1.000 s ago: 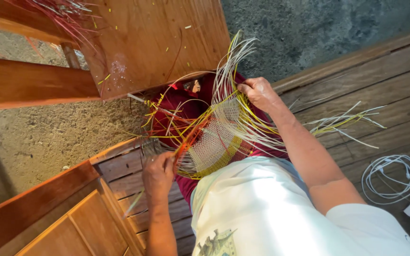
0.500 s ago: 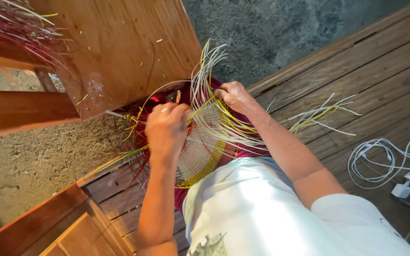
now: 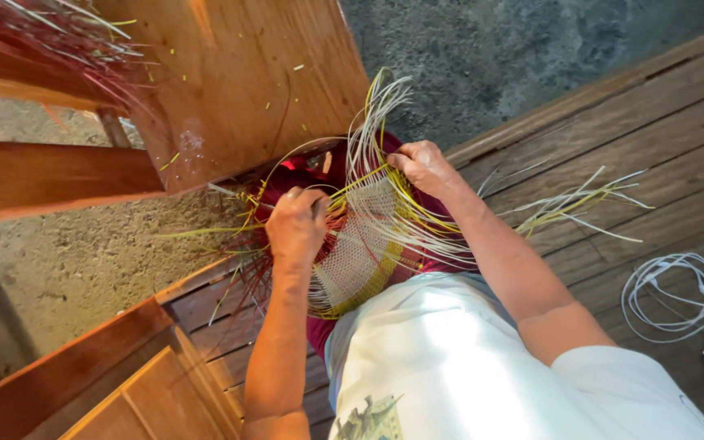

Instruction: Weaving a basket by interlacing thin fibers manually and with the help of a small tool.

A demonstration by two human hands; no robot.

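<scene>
A half-woven mat of white, yellow and red strips [image 3: 362, 248] rests on my lap, its loose ends fanning up and out. My left hand [image 3: 297, 226] is closed on strips at the weave's left edge. My right hand [image 3: 422, 165] pinches white and yellow strips at the top right of the weave. A dark red cloth [image 3: 303, 175] shows under the work.
A wooden bench or table [image 3: 230, 73] stands just ahead, with a bundle of red strips [image 3: 50, 33] at its far left. Loose white and yellow strips [image 3: 572, 204] lie on the plank floor to the right. White cables [image 3: 678, 293] and a plug sit at the right edge.
My left hand came up from the lower left of the weave to its upper left edge and closed on strips. My right hand stayed at the top of the weave.
</scene>
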